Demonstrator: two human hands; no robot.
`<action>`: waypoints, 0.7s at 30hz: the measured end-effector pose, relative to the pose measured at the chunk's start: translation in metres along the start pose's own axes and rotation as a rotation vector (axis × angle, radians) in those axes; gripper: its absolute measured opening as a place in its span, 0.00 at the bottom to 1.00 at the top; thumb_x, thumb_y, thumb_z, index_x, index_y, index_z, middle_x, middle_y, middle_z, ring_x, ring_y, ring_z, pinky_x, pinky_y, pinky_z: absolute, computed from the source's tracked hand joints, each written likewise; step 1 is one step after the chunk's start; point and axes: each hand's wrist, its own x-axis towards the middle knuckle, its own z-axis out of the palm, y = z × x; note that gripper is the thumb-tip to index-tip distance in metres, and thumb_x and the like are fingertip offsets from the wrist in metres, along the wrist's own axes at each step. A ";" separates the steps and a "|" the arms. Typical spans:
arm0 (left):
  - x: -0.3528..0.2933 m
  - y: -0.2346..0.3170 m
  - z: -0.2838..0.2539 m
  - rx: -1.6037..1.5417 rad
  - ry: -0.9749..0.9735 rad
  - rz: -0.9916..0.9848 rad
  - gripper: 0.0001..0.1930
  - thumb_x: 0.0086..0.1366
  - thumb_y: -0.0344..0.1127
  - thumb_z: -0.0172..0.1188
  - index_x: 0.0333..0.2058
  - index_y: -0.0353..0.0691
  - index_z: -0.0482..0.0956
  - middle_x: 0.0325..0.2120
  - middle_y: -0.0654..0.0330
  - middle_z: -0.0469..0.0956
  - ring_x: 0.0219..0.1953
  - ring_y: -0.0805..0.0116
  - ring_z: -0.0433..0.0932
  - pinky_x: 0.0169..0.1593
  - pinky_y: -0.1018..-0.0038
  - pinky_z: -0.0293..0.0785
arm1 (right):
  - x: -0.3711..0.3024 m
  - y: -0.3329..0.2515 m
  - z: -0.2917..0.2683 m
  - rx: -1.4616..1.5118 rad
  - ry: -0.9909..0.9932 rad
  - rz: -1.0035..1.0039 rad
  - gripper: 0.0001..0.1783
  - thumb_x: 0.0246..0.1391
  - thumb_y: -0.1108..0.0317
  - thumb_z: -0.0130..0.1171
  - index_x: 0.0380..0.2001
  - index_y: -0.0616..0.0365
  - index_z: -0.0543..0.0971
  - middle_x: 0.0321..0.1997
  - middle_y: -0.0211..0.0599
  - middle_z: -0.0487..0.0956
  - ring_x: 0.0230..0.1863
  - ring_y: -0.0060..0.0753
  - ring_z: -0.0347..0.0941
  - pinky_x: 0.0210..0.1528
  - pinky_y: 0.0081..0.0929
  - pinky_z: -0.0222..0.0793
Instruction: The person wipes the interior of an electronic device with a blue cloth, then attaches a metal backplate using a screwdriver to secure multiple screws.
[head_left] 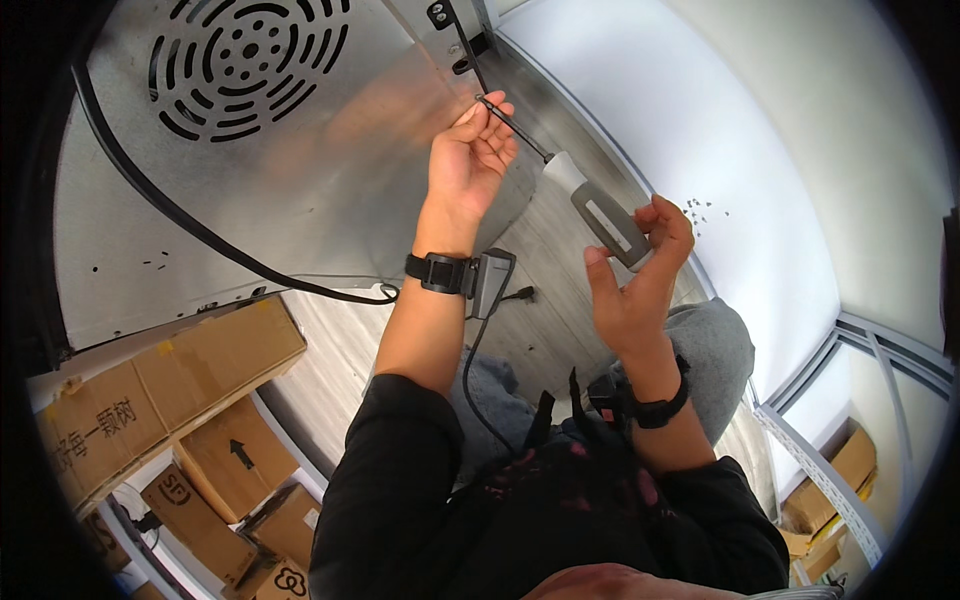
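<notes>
A screwdriver [606, 216] with a grey handle and a long dark shaft slants up to the left, toward the edge of a large metal panel [330, 190]. At the handle's butt end my right hand [645, 285] grips it loosely between thumb and fingers. My left hand [468, 165] has its fingertips pinched round the shaft close to the tip; whether a screw is between them too cannot be made out. Just above those fingertips, a thin dark rod or cable [470, 55] runs along the panel's edge past a dark fitting [438, 14].
A thick black cable [170, 205] curves across the panel, which has a slotted round vent [250, 50]. A strapped device [490, 280] with a cable sits by my left wrist. Cardboard boxes [215, 365] stand lower left. A white curved wall [690, 130] and metal frame [830, 345] bound the right.
</notes>
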 end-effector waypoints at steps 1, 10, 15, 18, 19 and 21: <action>0.000 0.000 0.000 -0.003 0.006 0.001 0.12 0.68 0.33 0.45 0.44 0.36 0.74 0.34 0.60 0.79 0.32 0.70 0.77 0.38 0.73 0.72 | 0.000 0.001 0.002 0.054 0.064 -0.033 0.27 0.54 0.58 0.61 0.49 0.64 0.67 0.38 0.48 0.70 0.35 0.40 0.71 0.38 0.31 0.70; 0.000 0.001 -0.003 -0.013 -0.034 -0.019 0.12 0.68 0.34 0.46 0.44 0.36 0.75 0.34 0.59 0.80 0.33 0.70 0.78 0.38 0.74 0.74 | -0.001 -0.006 0.004 0.071 -0.009 0.035 0.27 0.57 0.60 0.58 0.52 0.64 0.63 0.31 0.41 0.69 0.26 0.31 0.67 0.34 0.27 0.68; -0.006 0.003 0.009 0.012 0.024 -0.032 0.12 0.68 0.34 0.47 0.45 0.37 0.75 0.34 0.60 0.80 0.33 0.67 0.77 0.38 0.73 0.73 | -0.010 0.000 -0.006 0.149 -0.237 0.460 0.29 0.55 0.61 0.60 0.53 0.63 0.61 0.36 0.41 0.69 0.26 0.28 0.66 0.32 0.24 0.66; -0.004 0.001 0.002 0.017 0.019 -0.027 0.12 0.68 0.34 0.47 0.44 0.37 0.75 0.33 0.60 0.80 0.33 0.67 0.78 0.38 0.74 0.73 | -0.006 -0.011 0.000 0.106 -0.171 0.252 0.26 0.58 0.61 0.57 0.53 0.63 0.61 0.30 0.38 0.69 0.25 0.25 0.67 0.28 0.22 0.63; -0.002 0.001 0.000 0.017 0.009 -0.031 0.12 0.68 0.34 0.47 0.45 0.37 0.75 0.33 0.60 0.80 0.33 0.67 0.77 0.38 0.73 0.73 | -0.005 -0.012 0.003 0.101 -0.108 0.166 0.25 0.59 0.60 0.56 0.52 0.63 0.62 0.27 0.37 0.70 0.25 0.25 0.68 0.27 0.21 0.62; 0.001 0.001 -0.006 0.017 -0.012 -0.038 0.12 0.68 0.34 0.46 0.45 0.37 0.75 0.33 0.61 0.80 0.33 0.68 0.77 0.39 0.73 0.73 | -0.004 -0.007 0.011 0.087 0.019 0.027 0.24 0.60 0.58 0.54 0.51 0.62 0.63 0.24 0.36 0.70 0.26 0.25 0.69 0.25 0.22 0.61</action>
